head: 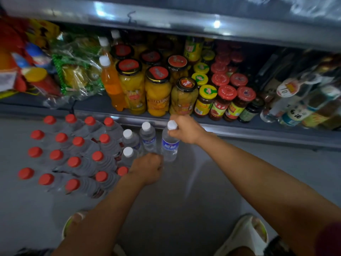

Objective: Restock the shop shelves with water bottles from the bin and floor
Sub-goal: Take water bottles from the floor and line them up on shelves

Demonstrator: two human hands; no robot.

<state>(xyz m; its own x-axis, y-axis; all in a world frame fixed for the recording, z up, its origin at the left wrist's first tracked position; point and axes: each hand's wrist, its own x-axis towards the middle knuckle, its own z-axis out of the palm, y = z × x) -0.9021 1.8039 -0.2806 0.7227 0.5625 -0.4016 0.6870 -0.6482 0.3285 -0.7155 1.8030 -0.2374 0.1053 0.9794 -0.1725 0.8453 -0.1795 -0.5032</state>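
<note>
Shelf edge [184, 24], top of frame: bare metal, glossy, with bright glare spots. Floor [184, 191], centre and bottom: smooth, matt grey. Water bottles [170, 145], centre: clear, glossy plastic with white caps and blue labels. Red-capped bottles [73, 154], left: clear ribbed plastic. Fruit jars [157, 93]: transparent and glossy. Snack bags [77, 71], upper left: crinkled shiny film.
</note>
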